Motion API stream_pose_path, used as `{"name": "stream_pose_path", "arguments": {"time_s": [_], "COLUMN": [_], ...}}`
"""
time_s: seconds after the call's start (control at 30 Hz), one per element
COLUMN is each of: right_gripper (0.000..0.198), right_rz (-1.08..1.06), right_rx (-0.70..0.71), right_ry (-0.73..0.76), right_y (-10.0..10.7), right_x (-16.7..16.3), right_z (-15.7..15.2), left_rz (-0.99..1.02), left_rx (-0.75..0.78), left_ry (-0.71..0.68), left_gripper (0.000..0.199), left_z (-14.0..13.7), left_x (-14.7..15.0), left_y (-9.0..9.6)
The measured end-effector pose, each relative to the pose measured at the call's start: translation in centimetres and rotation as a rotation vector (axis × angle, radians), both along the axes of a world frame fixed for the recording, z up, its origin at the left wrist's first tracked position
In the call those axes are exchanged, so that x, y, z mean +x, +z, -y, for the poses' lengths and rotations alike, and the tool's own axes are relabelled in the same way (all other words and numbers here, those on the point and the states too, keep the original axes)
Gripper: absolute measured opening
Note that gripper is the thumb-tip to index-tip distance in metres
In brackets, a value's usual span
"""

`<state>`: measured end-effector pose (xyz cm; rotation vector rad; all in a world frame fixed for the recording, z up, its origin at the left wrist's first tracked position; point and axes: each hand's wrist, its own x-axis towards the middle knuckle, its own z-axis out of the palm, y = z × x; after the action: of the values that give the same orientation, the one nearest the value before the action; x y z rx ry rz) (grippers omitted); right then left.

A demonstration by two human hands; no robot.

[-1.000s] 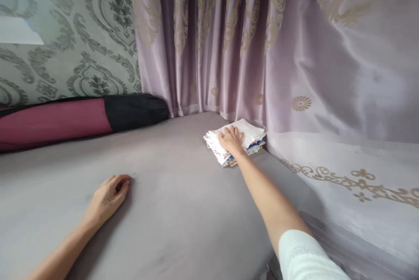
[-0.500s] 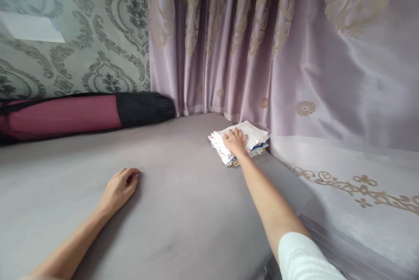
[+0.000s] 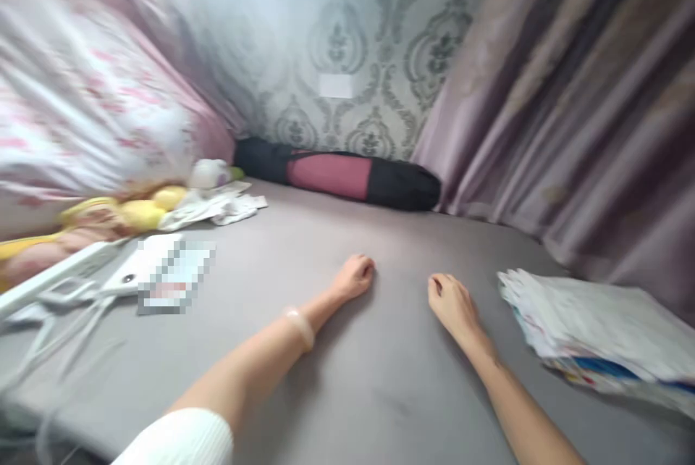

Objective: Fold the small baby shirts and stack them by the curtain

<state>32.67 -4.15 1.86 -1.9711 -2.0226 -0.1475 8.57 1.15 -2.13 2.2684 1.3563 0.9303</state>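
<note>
My left hand [image 3: 355,277] rests on the grey sheet of the bed [image 3: 337,371], its fingers curled into a loose fist with nothing seen in them. A pale bracelet [image 3: 301,329] circles that wrist. Across a short gap, my right hand [image 3: 453,302] is also curled and holds nothing that shows. It is nearest to a stack of folded white cloths [image 3: 602,320], apart from it, on the right. Blue and other coloured edges show low in the stack. The picture is somewhat blurred.
A long maroon and black bag [image 3: 329,174] lies along the wallpapered wall. On the left are yellow stuffed toys [image 3: 144,215], crumpled white cloth [image 3: 222,206], a white power strip [image 3: 59,280] with cords, and a pixelated flat item [image 3: 182,277]. Curtains [image 3: 504,88] hang at the right.
The view has swung left, bringing the toys and cords into sight. My right hand has left the stack of cloths and curled its fingers. The left hand stays curled.
</note>
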Motion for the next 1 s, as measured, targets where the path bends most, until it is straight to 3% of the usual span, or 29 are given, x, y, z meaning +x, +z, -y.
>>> {"name": "stream_pose_path", "arguments": {"time_s": [0.17,0.33,0.43,0.6,0.73,0.87,1.0], "right_gripper": [0.029,0.028,0.026,0.021,0.018,0.019,0.02], "right_rz": [-0.028,-0.014,0.001,0.042,0.058,0.031,0.012], "right_rx": [-0.123,-0.178,-0.15,-0.003,0.091,0.119,0.135], "right_ry": [0.102,0.168,0.175,0.167,0.181,0.188,0.192], "right_y": [-0.7,-1.1,-1.7,-3.0,-3.8,-4.2,-4.4], "right_x": [-5.8,-9.4,-10.4,-10.8,-10.8,-10.8,-10.8], "right_z": [-0.7,-1.1,-1.1,-0.7,-0.6,-0.6,-0.6], "left_rz": [0.152,0.3,0.388,0.643,0.68,0.659,0.609], "left_rx": [-0.08,-0.137,-0.21,-0.459,-0.415,-0.279,-0.16], "left_ry": [0.108,0.217,0.236,0.268,0.385,0.59,0.831], "left_gripper": [0.024,0.027,0.026,0.023,0.025,0.02,0.01], "left_z": [-0.5,-1.1,-1.5,-2.7,-4.5,-6.0,-5.8], "left_x": [-0.3,-0.7,-0.7,-2.0,-7.5,-17.0,-27.1], "left_y": [0.2,-0.1,-0.1,0.8,2.5,5.2,8.0]}}
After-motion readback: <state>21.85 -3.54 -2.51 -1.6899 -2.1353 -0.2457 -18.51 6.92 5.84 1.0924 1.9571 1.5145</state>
